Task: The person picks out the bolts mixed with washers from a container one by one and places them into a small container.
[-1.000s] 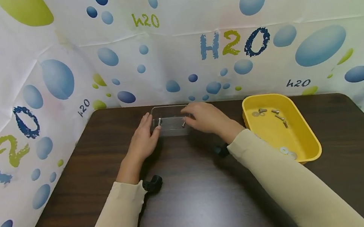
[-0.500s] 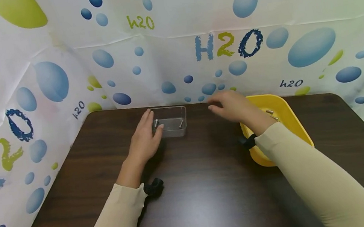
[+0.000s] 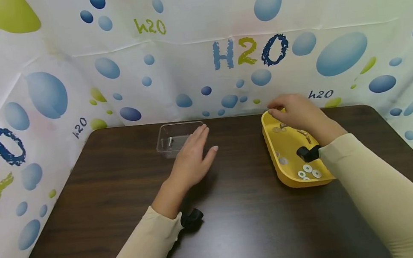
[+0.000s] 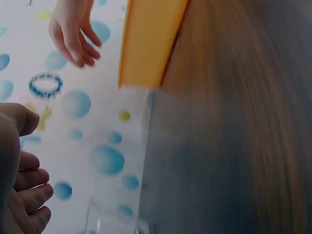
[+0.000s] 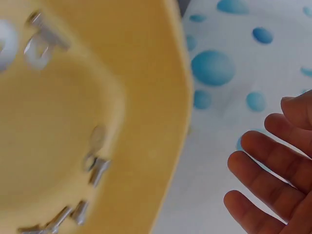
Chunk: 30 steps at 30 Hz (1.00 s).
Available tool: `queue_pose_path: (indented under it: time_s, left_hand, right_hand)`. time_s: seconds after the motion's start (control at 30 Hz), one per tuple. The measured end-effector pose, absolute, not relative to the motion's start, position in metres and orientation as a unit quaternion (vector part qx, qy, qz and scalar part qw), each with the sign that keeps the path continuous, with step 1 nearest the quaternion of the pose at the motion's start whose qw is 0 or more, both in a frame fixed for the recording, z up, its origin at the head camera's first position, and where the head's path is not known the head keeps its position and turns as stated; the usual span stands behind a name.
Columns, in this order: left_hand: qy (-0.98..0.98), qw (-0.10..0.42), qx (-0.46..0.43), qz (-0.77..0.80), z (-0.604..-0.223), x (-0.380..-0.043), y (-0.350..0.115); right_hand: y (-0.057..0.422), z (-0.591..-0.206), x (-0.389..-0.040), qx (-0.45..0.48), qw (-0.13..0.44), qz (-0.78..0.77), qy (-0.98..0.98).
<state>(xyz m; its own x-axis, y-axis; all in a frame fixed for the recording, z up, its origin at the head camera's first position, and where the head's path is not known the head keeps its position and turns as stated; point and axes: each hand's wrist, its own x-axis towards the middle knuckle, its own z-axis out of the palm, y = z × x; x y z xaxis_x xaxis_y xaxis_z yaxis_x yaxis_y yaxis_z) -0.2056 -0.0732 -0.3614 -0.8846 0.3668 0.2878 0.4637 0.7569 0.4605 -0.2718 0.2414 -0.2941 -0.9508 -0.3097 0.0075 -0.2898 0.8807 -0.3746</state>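
Note:
My left hand (image 3: 191, 161), fingers extended and holding nothing, is above the table beside a clear plastic container (image 3: 160, 148), overlapping its right side in the head view. One small bolt (image 3: 170, 141) shows inside; the container's right part is hidden. Over the far end of a yellow tray (image 3: 273, 155) hovers my right hand (image 3: 301, 115), its fingers relaxed and slightly bent. In the right wrist view those fingers (image 5: 263, 185) are apart and hold nothing, just outside the tray's edge. Several metal bolts (image 5: 99, 171) lie in the tray among washers (image 3: 307, 168).
Both things stand on a dark wood table (image 3: 121, 191), toward its back edge. A white patterned sheet (image 3: 183, 63) hangs directly behind and along the left side. Black wrist straps (image 3: 192, 219) sit on both sleeves.
My right hand has left the clear container and moved right, over the yellow tray. My left hand has come off the container's left side and shifted right. The head view has turned slightly rightward.

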Motion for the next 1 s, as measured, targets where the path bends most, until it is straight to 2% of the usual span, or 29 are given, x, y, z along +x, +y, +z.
queue_pose_path:
  time_s: [0.27,0.57,1.0]
  left_hand:
    - [-0.921,0.065,-0.275,-0.268,-0.353,-0.199,-0.028]
    - [-0.922,0.007,-0.304,-0.242,-0.359,-0.189,0.016]
    - [-0.917,-0.025,-0.341,-0.206,-0.372,-0.176,0.057]
  right_hand:
    - [0.269,-0.313,-0.281,-0.104,0.058,-0.183,0.976]
    - [0.279,-0.327,-0.288,-0.032,0.111,-0.179,0.977]
    - [0.281,-0.342,-0.29,-0.017,0.152,-0.173,0.973]
